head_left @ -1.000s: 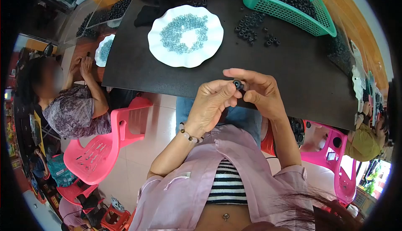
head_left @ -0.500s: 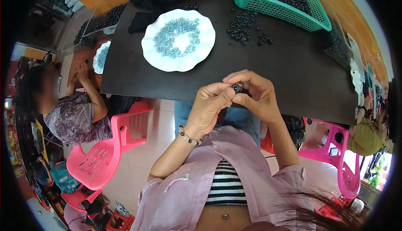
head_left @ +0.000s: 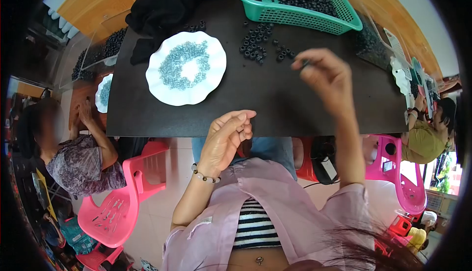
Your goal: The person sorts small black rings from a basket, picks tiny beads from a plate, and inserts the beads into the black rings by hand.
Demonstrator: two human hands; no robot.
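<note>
The left hand (head_left: pixel 224 141) curled loosely, any hold unclear; the right hand (head_left: pixel 332 78) pinched a dark bead (head_left: pixel 305 63) above the table (head_left: pixel 280 119). That one piece seemed in progress, many left: clear beads (head_left: pixel 171 67) on the scalloped plate (head_left: pixel 217 67), loose black ring beads (head_left: pixel 253 40), a well-filled green basket (head_left: pixel 290 17).

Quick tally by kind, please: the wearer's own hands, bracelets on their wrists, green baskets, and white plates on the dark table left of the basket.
Left hand and right hand: 2
Beaded bracelet: 1
Green basket: 1
White plate: 1
Total: 5
</note>
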